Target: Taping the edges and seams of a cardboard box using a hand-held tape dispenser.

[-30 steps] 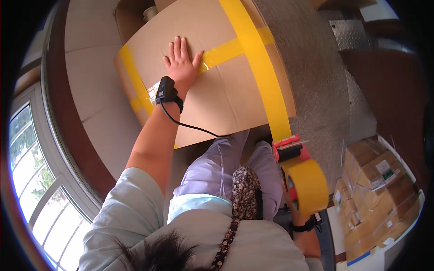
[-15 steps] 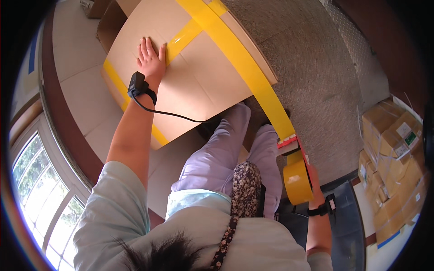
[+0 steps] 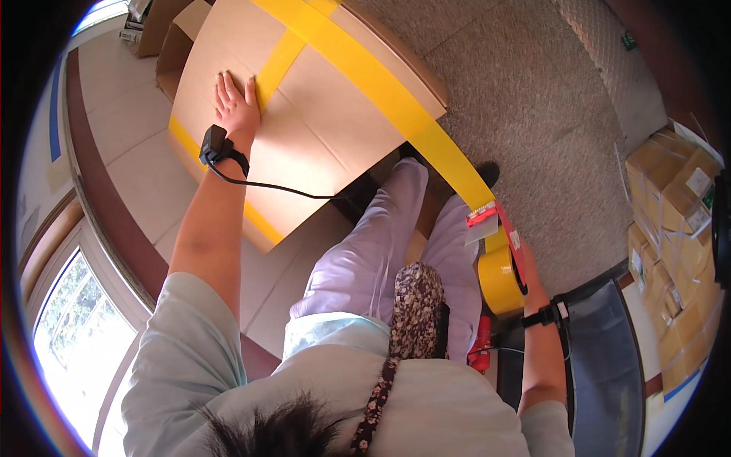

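A large cardboard box (image 3: 320,145) stands before me, with yellow tape along and across its top. My left hand (image 3: 237,110) lies flat on it, fingers stretched, beside the crossing tape strip. From the box's right edge a wide yellow tape strip (image 3: 449,164) runs through the air to a red tape dispenser (image 3: 514,238). My right hand (image 3: 534,280) is closed round the dispenser, low at my right side; its fingers are partly hidden. The yellow tape roll (image 3: 496,280) sits in the dispenser next to that hand.
Strapped cardboard cartons (image 3: 670,251) are stacked at the right. Beyond the big box, at upper left, is an open brown carton (image 3: 177,57). A dark padded surface (image 3: 601,358) and a red object (image 3: 480,344) are near my right arm. A window (image 3: 80,320) is at lower left.
The view has shifted a little, moving the box left in it. My right hand and the dispenser are slightly higher, with the tape still stretched from the box. My left hand stays flat.
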`<action>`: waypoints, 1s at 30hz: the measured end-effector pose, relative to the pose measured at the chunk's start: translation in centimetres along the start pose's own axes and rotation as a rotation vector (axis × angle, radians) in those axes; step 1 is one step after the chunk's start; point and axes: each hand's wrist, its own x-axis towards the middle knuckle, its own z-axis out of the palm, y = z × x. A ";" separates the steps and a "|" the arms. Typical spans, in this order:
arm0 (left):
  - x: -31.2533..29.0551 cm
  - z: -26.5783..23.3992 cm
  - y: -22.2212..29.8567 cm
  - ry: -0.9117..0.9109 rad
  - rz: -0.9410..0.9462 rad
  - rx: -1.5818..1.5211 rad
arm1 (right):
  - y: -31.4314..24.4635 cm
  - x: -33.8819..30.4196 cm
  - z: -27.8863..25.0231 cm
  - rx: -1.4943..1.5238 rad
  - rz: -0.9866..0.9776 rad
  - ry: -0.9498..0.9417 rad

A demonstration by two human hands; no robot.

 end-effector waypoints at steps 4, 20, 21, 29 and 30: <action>-0.1 -0.5 -0.4 -0.006 -0.006 0.000 | -1.5 0.5 0.7 0.144 0.178 0.102; 0.4 -0.6 -0.8 -0.056 -0.028 -0.041 | 6.3 3.8 -5.6 -0.512 -0.362 0.247; 0.5 -0.6 -1.4 -0.058 -0.021 -0.030 | 6.2 4.2 -4.7 -0.481 -0.361 0.221; 0.7 -2.9 0.1 -0.004 0.069 0.124 | 2.5 4.1 -0.9 -0.806 -0.389 0.317; 0.0 -3.6 1.6 0.078 0.115 0.148 | 2.0 3.9 -0.8 -0.859 -0.392 0.329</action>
